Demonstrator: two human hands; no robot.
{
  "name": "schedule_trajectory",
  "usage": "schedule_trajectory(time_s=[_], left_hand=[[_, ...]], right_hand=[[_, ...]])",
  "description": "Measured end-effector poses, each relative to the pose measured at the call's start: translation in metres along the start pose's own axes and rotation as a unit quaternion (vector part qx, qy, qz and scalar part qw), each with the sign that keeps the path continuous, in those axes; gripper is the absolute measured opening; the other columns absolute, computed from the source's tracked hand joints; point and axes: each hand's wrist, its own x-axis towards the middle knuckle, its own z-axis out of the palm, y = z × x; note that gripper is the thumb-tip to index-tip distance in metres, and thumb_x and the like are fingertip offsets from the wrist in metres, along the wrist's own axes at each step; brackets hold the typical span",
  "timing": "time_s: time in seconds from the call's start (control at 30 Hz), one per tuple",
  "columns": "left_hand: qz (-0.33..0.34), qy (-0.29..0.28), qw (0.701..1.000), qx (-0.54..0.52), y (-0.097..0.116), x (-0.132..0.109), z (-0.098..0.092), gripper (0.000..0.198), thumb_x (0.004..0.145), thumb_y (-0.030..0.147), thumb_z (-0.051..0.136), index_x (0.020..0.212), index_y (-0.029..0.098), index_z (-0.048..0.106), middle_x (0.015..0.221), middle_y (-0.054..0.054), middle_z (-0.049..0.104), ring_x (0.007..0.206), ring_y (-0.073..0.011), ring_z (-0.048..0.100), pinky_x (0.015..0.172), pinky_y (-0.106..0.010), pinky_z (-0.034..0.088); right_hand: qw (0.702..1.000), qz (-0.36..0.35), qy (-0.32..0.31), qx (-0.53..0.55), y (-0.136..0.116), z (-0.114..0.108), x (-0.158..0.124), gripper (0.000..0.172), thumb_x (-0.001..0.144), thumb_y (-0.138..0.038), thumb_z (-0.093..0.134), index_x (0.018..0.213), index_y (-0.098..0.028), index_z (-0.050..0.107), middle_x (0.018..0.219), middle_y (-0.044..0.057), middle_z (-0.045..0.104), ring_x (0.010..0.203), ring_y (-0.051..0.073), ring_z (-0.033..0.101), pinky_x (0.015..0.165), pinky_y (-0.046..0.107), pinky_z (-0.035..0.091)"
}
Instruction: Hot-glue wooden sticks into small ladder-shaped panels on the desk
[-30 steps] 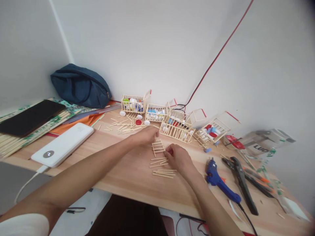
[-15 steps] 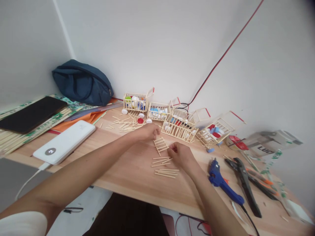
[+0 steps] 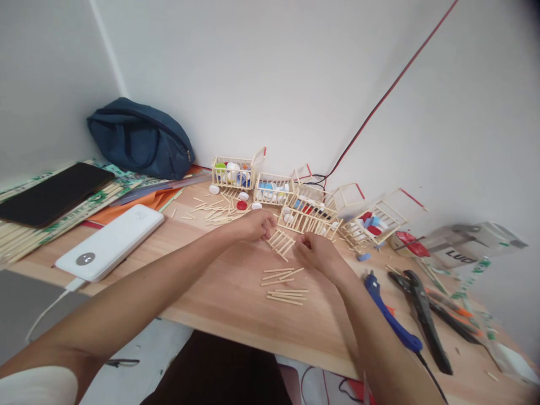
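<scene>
Stick panel (image 3: 282, 243): where is it, and how complete?

Between the hands, over the table (image 3: 228, 304); several crosspieces already span it like a ladder, though I cannot tell whether they're glued

And the hands?

The left hand (image 3: 258, 224) is curled narrow at its far-left corner, the right hand (image 3: 319, 254) curled narrow beside its right edge; I cannot tell whether either grips it

What remains unjoined?

2 small groups of loose sticks (image 3: 288, 291) nearer the table's front edge; behind, 4 carts (image 3: 274, 191) with red-tipped handles look built
</scene>
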Motion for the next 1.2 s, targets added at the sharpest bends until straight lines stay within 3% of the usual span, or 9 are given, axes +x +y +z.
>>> schedule_trajectory(time_s=[0.2, 0.47, 0.67, 0.83, 1.07, 1.2], left_hand=[[0.037, 0.051, 0.998, 0.021, -0.014, -0.001, 0.003, 0.042, 0.059, -0.003, 0.045, 0.095, 0.016, 0.055, 0.072, 0.002, 0.064, 0.067, -0.0108, 0.061, 0.058, -0.018, 0.043], [0.094, 0.049, 0.993, 0.042, -0.011, -0.009, 0.010, 0.048, 0.060, 0.005, 0.055, 0.106, 0.018, 0.055, 0.075, 0.002, 0.064, 0.069, -0.0140, 0.060, 0.057, -0.020, 0.039], [0.135, 0.046, 0.989, 0.047, -0.005, -0.013, 0.011, 0.057, 0.063, 0.001, 0.050, 0.117, 0.021, 0.054, 0.085, 0.001, 0.064, 0.075, -0.0142, 0.059, 0.065, -0.021, 0.041], [0.167, 0.029, 0.985, 0.023, 0.000, -0.020, 0.007, 0.072, 0.066, 0.000, 0.047, 0.133, 0.024, 0.043, 0.086, 0.001, 0.063, 0.073, -0.0124, 0.056, 0.066, -0.020, 0.041], [0.178, -0.005, 0.984, -0.013, -0.008, -0.011, 0.004, 0.078, 0.069, 0.005, 0.052, 0.141, 0.025, 0.032, 0.075, 0.004, 0.059, 0.064, -0.0113, 0.054, 0.060, -0.019, 0.039], [0.175, -0.013, 0.983, -0.058, -0.016, -0.002, 0.005, 0.084, 0.068, 0.003, 0.055, 0.145, 0.022, 0.026, 0.069, 0.005, 0.055, 0.062, -0.0107, 0.053, 0.056, -0.018, 0.037]], right_hand=[[0.999, -0.019, 0.013, 0.026, 0.010, 0.005, 0.012, 0.011, 0.075, -0.019, 0.046, 0.068, -0.019, 0.054, 0.065, 0.001, 0.062, 0.059, 0.013, 0.052, 0.056, 0.024, 0.033], [0.995, -0.031, 0.013, 0.089, 0.016, 0.010, 0.016, 0.010, 0.077, -0.025, 0.046, 0.071, -0.021, 0.053, 0.069, 0.001, 0.063, 0.064, 0.015, 0.055, 0.063, 0.026, 0.039], [0.987, -0.034, 0.012, 0.155, 0.014, 0.013, 0.010, 0.011, 0.080, -0.030, 0.046, 0.074, -0.021, 0.050, 0.069, 0.000, 0.061, 0.062, 0.014, 0.053, 0.062, 0.026, 0.040], [0.976, -0.031, 0.015, 0.214, 0.012, 0.011, 0.010, 0.013, 0.081, -0.032, 0.050, 0.074, -0.021, 0.052, 0.070, 0.000, 0.061, 0.065, 0.014, 0.054, 0.067, 0.027, 0.041], [0.942, 0.014, -0.005, 0.336, 0.015, 0.013, 0.018, 0.025, 0.077, -0.043, 0.060, 0.070, -0.021, 0.055, 0.061, -0.001, 0.061, 0.054, 0.012, 0.052, 0.053, 0.025, 0.039], [0.903, 0.043, -0.025, 0.427, 0.014, 0.007, 0.012, 0.031, 0.074, -0.052, 0.064, 0.078, -0.022, 0.060, 0.072, 0.002, 0.068, 0.062, 0.014, 0.062, 0.056, 0.026, 0.047]])
